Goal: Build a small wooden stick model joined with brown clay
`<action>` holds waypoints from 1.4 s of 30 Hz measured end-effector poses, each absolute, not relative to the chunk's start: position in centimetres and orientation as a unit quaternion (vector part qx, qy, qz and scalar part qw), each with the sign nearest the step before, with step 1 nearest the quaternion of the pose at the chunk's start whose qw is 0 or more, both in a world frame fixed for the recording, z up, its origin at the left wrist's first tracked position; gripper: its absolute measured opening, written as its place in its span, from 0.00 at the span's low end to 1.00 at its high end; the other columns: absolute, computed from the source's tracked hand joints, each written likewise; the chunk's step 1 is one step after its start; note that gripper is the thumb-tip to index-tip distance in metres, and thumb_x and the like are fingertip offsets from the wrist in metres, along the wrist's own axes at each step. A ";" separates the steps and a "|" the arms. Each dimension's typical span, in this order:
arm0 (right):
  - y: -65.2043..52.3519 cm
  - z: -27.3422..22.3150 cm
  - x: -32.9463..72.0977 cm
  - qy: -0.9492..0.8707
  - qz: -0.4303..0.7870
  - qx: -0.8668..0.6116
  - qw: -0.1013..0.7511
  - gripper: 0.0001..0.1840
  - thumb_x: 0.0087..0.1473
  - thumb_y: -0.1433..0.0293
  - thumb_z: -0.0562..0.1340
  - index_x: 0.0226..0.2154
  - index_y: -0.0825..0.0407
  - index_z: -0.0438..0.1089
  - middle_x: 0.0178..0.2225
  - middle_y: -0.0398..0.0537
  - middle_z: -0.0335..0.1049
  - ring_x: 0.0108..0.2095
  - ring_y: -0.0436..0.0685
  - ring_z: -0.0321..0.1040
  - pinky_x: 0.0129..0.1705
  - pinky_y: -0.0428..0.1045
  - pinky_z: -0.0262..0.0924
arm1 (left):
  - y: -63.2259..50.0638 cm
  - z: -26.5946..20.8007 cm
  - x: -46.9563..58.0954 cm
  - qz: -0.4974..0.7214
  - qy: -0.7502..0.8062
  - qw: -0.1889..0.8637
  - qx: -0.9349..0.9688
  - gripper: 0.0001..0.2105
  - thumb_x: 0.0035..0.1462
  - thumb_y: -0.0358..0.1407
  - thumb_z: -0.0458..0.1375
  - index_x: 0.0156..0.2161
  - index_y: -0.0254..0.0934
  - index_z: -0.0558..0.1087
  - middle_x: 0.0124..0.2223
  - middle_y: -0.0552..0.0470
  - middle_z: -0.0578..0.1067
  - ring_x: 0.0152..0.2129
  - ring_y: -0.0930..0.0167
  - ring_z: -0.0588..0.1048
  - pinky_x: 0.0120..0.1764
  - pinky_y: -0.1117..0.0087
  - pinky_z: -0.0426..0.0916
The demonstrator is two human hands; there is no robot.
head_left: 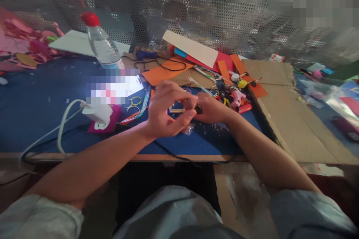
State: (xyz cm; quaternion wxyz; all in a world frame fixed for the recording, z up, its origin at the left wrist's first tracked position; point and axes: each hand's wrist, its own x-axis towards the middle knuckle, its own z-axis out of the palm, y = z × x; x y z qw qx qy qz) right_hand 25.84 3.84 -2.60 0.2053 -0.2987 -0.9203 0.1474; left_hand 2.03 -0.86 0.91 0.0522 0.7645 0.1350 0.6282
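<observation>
My left hand [165, 110] is raised over the blue table, thumb and fingertips brought together in a pinch. Whatever it may hold between the tips is too small to make out. Right beside it, my right hand [211, 109] is curled closed, with a small dark thing [198, 109] showing at its finger side, mostly hidden. The two hands meet or nearly meet at the fingertips. Below them a bit of clear plastic [189, 130] and small scraps lie on the table.
Left stand a red-capped bottle [105, 46], a lit phone [134, 85] and a white charger [98, 114] on a magenta block [114, 118]. Orange paper [161, 71], a pink glue gun [238, 97] and tools lie behind. Cardboard [283, 115] covers the right. A black cable [174, 154] crosses the front edge.
</observation>
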 end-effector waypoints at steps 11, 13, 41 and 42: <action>3.7 -2.8 26.2 -0.922 0.106 -0.311 0.203 0.10 0.64 0.66 0.67 0.45 0.52 0.80 0.42 0.56 0.84 0.43 0.63 0.77 0.52 0.58 0.66 | 0.7 -0.9 2.3 0.519 0.330 0.121 0.779 0.05 0.68 0.39 0.65 0.44 0.43 0.82 0.44 0.51 0.85 0.47 0.63 0.81 0.59 0.51 0.68; 3.7 -3.0 26.1 -0.922 0.105 -0.310 0.205 0.09 0.65 0.65 0.67 0.45 0.51 0.79 0.42 0.54 0.84 0.43 0.62 0.76 0.53 0.58 0.66 | 0.9 -1.2 2.3 0.511 0.331 0.127 0.783 0.05 0.67 0.39 0.66 0.44 0.42 0.83 0.45 0.49 0.85 0.48 0.62 0.81 0.59 0.52 0.70; 1.9 -1.2 24.7 -0.857 0.019 -0.244 0.454 0.14 0.74 0.67 0.66 0.57 0.39 0.80 0.47 0.50 0.82 0.49 0.61 0.82 0.52 0.59 0.80 | 1.2 -2.2 2.5 0.500 0.340 0.167 0.778 0.11 0.67 0.45 0.72 0.46 0.41 0.82 0.47 0.48 0.85 0.48 0.62 0.82 0.54 0.56 0.75; 1.9 -1.2 24.7 -0.852 0.019 -0.244 0.462 0.14 0.73 0.67 0.66 0.57 0.39 0.80 0.47 0.50 0.82 0.48 0.61 0.82 0.51 0.59 0.80 | 1.2 -2.2 2.5 0.503 0.339 0.169 0.777 0.11 0.66 0.45 0.73 0.47 0.42 0.83 0.47 0.48 0.85 0.48 0.61 0.82 0.54 0.56 0.75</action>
